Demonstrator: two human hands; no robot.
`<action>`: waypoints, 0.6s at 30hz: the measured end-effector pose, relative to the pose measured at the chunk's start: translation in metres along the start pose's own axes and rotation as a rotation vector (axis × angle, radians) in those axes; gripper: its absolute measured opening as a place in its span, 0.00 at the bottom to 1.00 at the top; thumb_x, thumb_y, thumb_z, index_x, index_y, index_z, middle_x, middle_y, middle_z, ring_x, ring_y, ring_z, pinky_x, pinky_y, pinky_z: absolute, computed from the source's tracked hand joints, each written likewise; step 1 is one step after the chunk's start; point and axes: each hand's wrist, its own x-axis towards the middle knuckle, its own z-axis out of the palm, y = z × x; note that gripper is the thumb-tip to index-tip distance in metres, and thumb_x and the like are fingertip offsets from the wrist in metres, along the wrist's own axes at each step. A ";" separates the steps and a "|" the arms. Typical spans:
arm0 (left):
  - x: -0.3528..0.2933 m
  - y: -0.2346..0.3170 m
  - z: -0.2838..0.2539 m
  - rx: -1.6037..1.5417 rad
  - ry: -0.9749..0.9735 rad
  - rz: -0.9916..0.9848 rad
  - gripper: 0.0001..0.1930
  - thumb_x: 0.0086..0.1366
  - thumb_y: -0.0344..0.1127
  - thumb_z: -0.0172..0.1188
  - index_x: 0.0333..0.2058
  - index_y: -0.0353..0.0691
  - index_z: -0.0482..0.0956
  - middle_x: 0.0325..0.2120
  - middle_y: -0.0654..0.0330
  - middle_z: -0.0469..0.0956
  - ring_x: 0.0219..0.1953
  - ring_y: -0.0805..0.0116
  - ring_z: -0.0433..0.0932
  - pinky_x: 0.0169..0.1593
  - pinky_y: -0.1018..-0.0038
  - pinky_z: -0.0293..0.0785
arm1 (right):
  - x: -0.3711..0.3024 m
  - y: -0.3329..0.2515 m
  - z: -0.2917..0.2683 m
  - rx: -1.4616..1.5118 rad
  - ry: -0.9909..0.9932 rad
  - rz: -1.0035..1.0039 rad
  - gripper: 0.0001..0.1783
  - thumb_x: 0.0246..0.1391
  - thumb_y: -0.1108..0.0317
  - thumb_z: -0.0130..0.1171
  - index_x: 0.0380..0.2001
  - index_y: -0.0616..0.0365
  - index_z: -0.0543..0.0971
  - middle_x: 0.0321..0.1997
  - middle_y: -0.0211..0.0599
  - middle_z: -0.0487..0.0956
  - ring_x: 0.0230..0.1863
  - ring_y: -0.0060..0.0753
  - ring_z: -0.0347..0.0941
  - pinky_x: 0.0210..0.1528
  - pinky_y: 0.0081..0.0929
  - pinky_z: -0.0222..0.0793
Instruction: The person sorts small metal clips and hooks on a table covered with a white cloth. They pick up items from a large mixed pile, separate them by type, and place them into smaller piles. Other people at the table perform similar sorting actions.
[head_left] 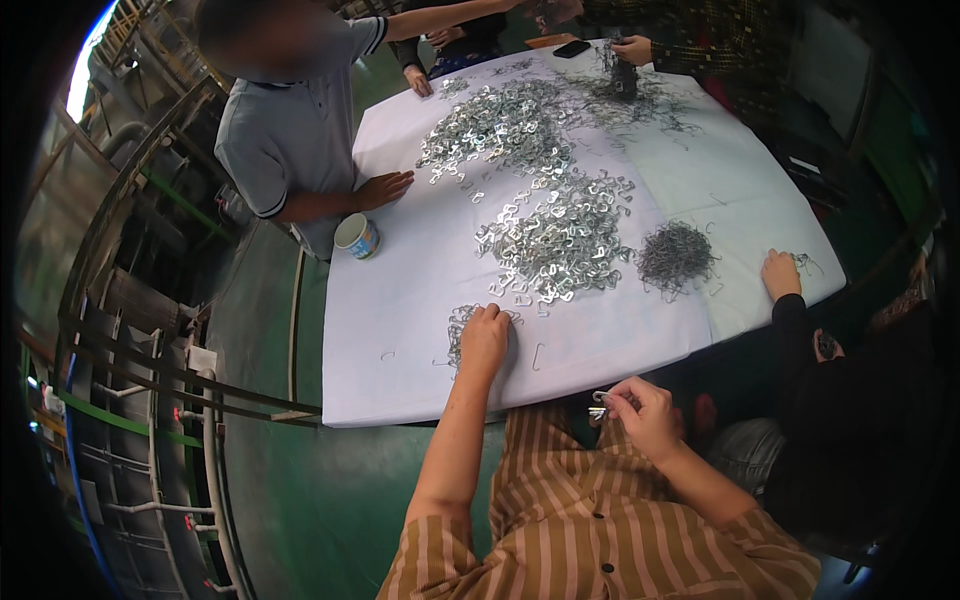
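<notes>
My left hand [485, 341] reaches over the white-covered table, fingers bent down together at a small heap of bent metal pieces [457, 328]. Whatever its fingertips grip is hidden beneath them. Just off the table's near edge, above my lap, my right hand [648, 412] pinches shiny bent metal clips [599, 401] between thumb and fingers. Beyond my left hand lies a large heap of silvery metal clips [560, 235]. A dark heap of thin wire hooks [675, 258] sits to its right. One loose wire hook [538, 356] rests near my left hand.
A printed can [356, 237] stands at the table's left edge, beside a person in a grey shirt [285, 140]. Another clip heap [500, 125] and scattered wire hooks [650, 105] lie farther back. Other people's hands rest around the table, one hand [782, 274] at right. A phone [572, 49] lies far back.
</notes>
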 end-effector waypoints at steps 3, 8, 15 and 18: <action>-0.006 0.003 -0.009 0.057 -0.019 0.062 0.03 0.56 0.29 0.59 0.27 0.37 0.77 0.27 0.56 0.73 0.35 0.55 0.74 0.37 0.62 0.72 | -0.003 0.003 0.000 0.051 -0.006 0.004 0.03 0.53 0.77 0.61 0.28 0.66 0.77 0.23 0.37 0.79 0.23 0.24 0.78 0.25 0.20 0.71; -0.029 0.005 -0.022 -0.209 0.024 -0.121 0.04 0.55 0.28 0.61 0.27 0.36 0.75 0.25 0.57 0.73 0.31 0.58 0.74 0.34 0.64 0.71 | -0.005 0.004 0.002 0.116 -0.039 0.032 0.02 0.52 0.81 0.58 0.31 0.68 0.78 0.28 0.40 0.80 0.27 0.26 0.80 0.30 0.20 0.74; -0.053 -0.006 -0.020 -0.751 -0.104 -0.493 0.03 0.61 0.27 0.60 0.31 0.34 0.76 0.23 0.61 0.78 0.22 0.78 0.73 0.25 0.78 0.69 | -0.003 -0.001 0.006 0.118 -0.071 0.060 0.04 0.52 0.81 0.58 0.33 0.68 0.79 0.29 0.41 0.82 0.30 0.27 0.81 0.32 0.21 0.76; -0.051 0.010 -0.034 -1.058 -0.086 -0.574 0.03 0.61 0.27 0.60 0.31 0.34 0.76 0.23 0.63 0.78 0.23 0.79 0.72 0.25 0.81 0.68 | -0.002 0.000 0.009 0.125 -0.065 0.057 0.04 0.51 0.80 0.59 0.32 0.68 0.79 0.29 0.40 0.82 0.30 0.26 0.81 0.32 0.21 0.75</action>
